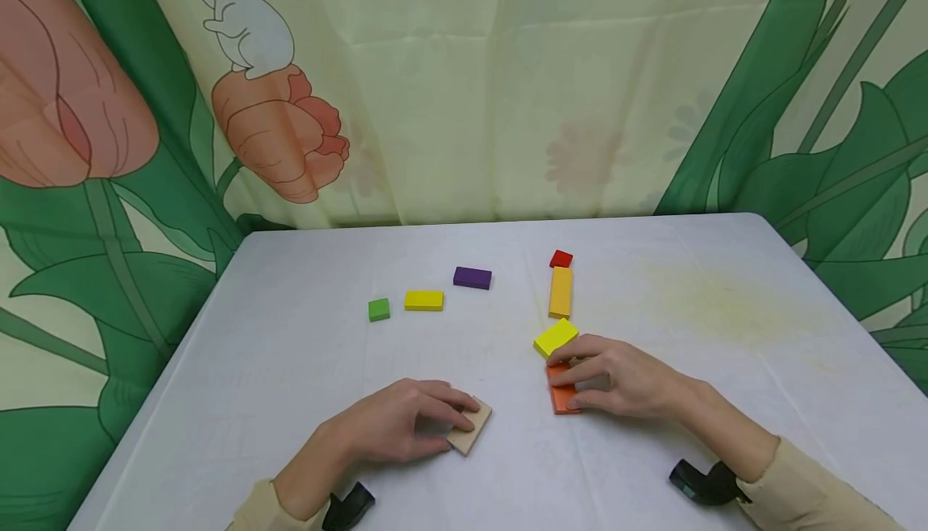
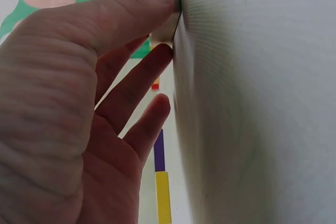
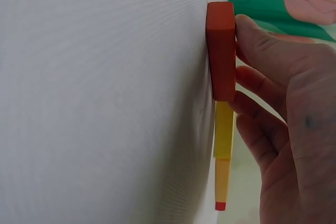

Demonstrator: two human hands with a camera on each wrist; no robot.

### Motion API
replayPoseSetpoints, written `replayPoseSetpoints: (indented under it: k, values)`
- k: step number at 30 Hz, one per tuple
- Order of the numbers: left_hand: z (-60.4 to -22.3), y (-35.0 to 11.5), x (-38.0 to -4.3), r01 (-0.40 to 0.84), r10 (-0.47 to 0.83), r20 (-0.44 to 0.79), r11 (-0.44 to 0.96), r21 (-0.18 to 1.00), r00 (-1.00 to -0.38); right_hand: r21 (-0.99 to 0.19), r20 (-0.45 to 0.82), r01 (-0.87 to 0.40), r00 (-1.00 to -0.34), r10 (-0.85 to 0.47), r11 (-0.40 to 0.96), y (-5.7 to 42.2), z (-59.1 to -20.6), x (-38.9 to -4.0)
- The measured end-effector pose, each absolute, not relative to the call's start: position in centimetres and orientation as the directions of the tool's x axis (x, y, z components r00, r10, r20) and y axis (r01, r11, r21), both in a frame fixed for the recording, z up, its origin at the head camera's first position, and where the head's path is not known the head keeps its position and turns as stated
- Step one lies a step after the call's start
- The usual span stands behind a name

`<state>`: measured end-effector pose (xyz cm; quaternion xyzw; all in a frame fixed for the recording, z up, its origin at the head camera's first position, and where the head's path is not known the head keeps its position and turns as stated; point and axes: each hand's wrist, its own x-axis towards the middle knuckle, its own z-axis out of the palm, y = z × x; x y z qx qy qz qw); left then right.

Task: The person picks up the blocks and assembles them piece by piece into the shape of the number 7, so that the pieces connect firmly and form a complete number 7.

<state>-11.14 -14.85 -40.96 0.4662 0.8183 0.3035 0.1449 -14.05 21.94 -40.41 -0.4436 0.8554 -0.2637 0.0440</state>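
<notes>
My left hand [image 1: 413,422] pinches a plain wooden block [image 1: 474,428] at the table's near middle, thumb on its near side and fingers over its top. In the left wrist view the thumb lies against the wooden block [image 2: 165,14]. To the right, my right hand [image 1: 616,374] holds an orange-red block [image 1: 564,396] with bent fingers and thumb. The right wrist view shows the orange-red block [image 3: 222,56] lying flat against the tablecloth, thumb at its near upper edge. Beyond it lies a tilted yellow block [image 1: 556,338], then an orange-yellow block [image 1: 561,292] and a small red block [image 1: 561,259].
Left of this row lie a purple block [image 1: 472,278], another yellow block [image 1: 424,300] and a small green block [image 1: 379,310]. All are on a white tablecloth [image 1: 254,362]. A patterned curtain [image 1: 449,112] hangs behind the table's far edge.
</notes>
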Motion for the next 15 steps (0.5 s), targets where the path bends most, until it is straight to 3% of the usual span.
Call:
replayPoseSetpoints:
  k: [7, 15]
  values:
    - [-40.9, -14.7, -11.2, 0.676, 0.853, 0.05, 0.375, 0.634, -0.52, -0.492, 0.152, -0.74, -0.593, -0.791, 0.46, 21.5, -40.5, -14.0]
    - [-40.8, -14.6, -11.0, 0.662, 0.844, 0.022, 0.404, 0.632, -0.536, -0.461, 0.183, -0.791, -0.528, -0.829, 0.402, 20.2, -40.5, -14.2]
